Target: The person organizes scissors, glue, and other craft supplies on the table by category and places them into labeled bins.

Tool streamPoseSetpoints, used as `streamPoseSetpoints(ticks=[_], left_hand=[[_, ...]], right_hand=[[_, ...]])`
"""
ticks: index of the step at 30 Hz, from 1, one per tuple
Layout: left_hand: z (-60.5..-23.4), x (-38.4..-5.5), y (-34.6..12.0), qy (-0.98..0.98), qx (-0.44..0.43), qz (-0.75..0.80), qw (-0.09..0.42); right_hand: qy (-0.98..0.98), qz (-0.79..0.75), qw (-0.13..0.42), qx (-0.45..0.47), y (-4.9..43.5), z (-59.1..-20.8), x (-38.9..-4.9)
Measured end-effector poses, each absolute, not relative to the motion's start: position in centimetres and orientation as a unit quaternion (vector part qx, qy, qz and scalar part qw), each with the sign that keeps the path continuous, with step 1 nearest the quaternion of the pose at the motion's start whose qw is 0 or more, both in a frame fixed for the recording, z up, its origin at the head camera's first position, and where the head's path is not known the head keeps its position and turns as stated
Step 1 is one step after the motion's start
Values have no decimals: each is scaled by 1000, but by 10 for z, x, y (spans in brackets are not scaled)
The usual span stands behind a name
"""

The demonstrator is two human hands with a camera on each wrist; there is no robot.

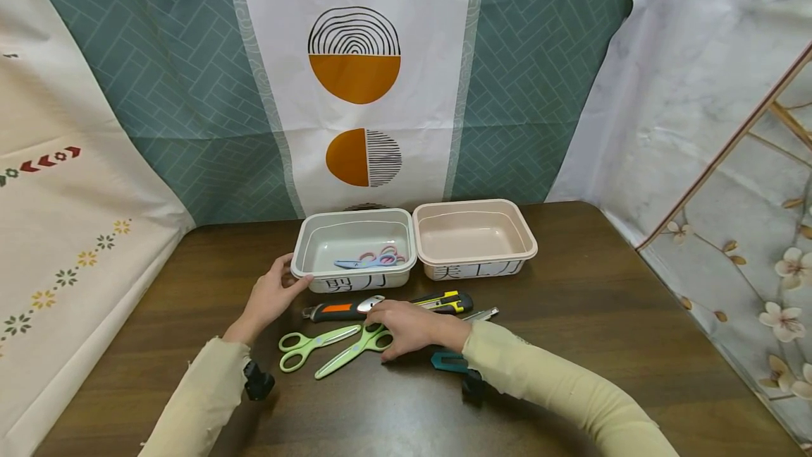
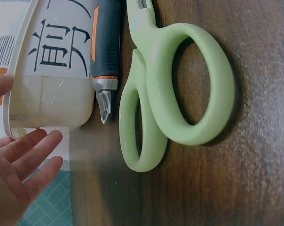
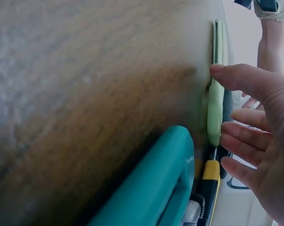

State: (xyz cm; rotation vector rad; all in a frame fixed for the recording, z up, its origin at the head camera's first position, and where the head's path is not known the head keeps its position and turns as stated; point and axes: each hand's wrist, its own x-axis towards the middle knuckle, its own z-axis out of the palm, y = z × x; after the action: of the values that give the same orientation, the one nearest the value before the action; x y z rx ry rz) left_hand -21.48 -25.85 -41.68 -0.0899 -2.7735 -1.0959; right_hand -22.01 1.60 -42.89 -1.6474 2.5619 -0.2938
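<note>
1. Near the middle of the worktop (image 1: 355, 415) lie the scissors (image 1: 342, 360) under my right grip (image 1: 409, 326), tip towards the near left corner, loops towards the right edge.
2. My right grip stands apart: thumb on the near-edge side, fingers on the far-edge side, spread about the loops without clamping them.
3. The step in hand, I judge, is taking hold of those loops. I should bring thumb and fingers together low and leave the blades alone.
4. Towards the left edge lies the second pair (image 1: 317, 340), its tip right by the loops; whether they touch I cannot tell. A straight lift, with no sideways drag, should leave it undisturbed.
5. On the far-edge side, the orange knife (image 1: 336, 311) and yellow knife (image 1: 453, 300) lie close to my fingers, and the teal cutter (image 1: 447, 362) lies beside my sleeve (image 1: 520, 365). Raising the wrist before swinging the arm would be safest.
6. My left grip (image 1: 269, 302) is clamped, thumb and forefinger, on the grey box (image 1: 400, 278) at its near left corner. Light pressure should steady it; pushing down hard could tip it.
</note>
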Motion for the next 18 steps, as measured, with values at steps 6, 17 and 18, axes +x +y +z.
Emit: streamPoseSetpoints(ticks=[6, 17, 18], left_hand=[[-417, -215, -259, -926, -27, -368, 80], [-418, -216, -259, -926, -30, -368, 81], [-417, -216, -259, -926, -29, -369, 80]], right_hand=[[834, -92, 38, -543, 18, -430, -219], [813, -113, 67, -567, 20, -430, -211], [812, -115, 70, -567, 20, -430, -210]])
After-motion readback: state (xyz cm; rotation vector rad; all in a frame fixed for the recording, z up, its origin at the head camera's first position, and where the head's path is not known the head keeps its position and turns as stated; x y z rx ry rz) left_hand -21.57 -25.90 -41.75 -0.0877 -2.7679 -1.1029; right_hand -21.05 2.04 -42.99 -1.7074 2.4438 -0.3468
